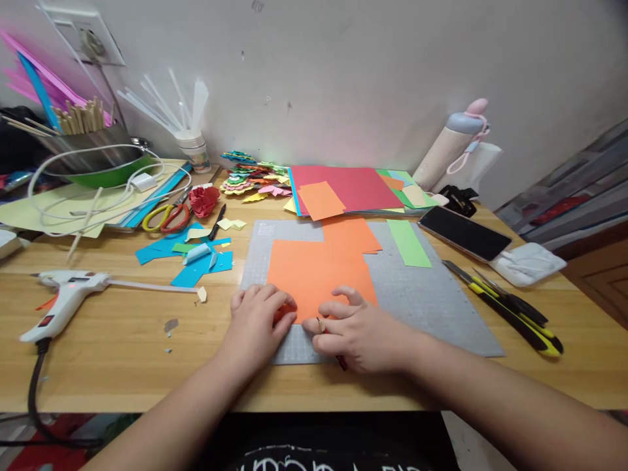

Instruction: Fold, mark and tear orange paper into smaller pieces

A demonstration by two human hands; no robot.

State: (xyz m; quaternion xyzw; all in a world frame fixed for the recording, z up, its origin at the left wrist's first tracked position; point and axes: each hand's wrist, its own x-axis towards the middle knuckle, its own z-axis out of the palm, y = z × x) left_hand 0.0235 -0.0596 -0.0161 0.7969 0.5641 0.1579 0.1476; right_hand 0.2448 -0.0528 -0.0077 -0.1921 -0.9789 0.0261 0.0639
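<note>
An orange paper sheet [318, 271] lies on a grey cutting mat [432, 301] in the middle of the wooden desk. My left hand [258, 324] presses the sheet's near left corner, its fingers curled over a small curl of the orange paper. My right hand [356, 333] rests at the sheet's near edge, closed on a thin red pencil [338, 356] whose tip touches the paper. A second orange piece [350, 235] lies just behind the sheet.
A white glue gun [63, 297] lies at the left. Blue paper scraps [196, 258], scissors [167, 216], a coloured paper stack [358, 186], a green strip [408, 243], a phone [464, 232], utility knives [510, 307], a bottle [454, 147].
</note>
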